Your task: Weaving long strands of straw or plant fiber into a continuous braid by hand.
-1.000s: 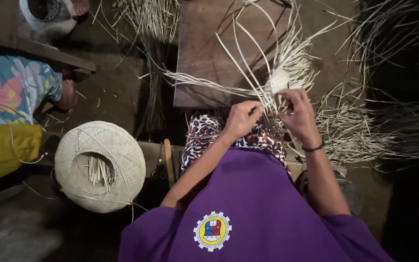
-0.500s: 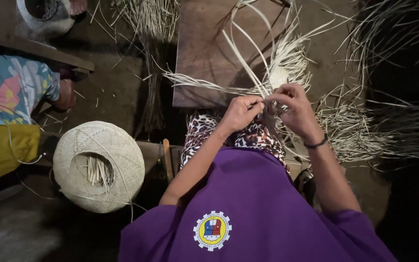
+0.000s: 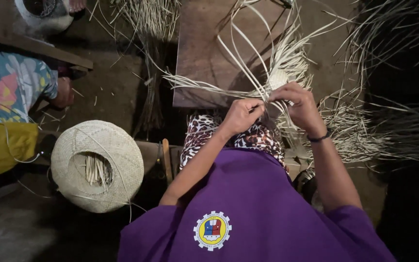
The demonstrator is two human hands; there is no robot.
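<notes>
My left hand (image 3: 242,115) and my right hand (image 3: 298,103) meet over a small patch of pale woven straw (image 3: 278,77) held above my lap. Both hands pinch thin pale strips (image 3: 241,53) that fan out from the weave, long ones looping up over a brown wooden board (image 3: 204,43). The fingertips of the two hands almost touch. A dark band circles my right wrist. My purple shirt fills the bottom of the view, and a spotted cloth covers my knees.
A round woven straw hat (image 3: 98,165) lies upside down at the left with short strips inside. Loose straw bundles (image 3: 355,131) lie at the right and at top centre. Another person in a flowered garment (image 3: 15,87) sits at far left.
My right hand has shifted up and slightly left over the weave, closing on the strips beside my left hand. The long strips have swung a little.
</notes>
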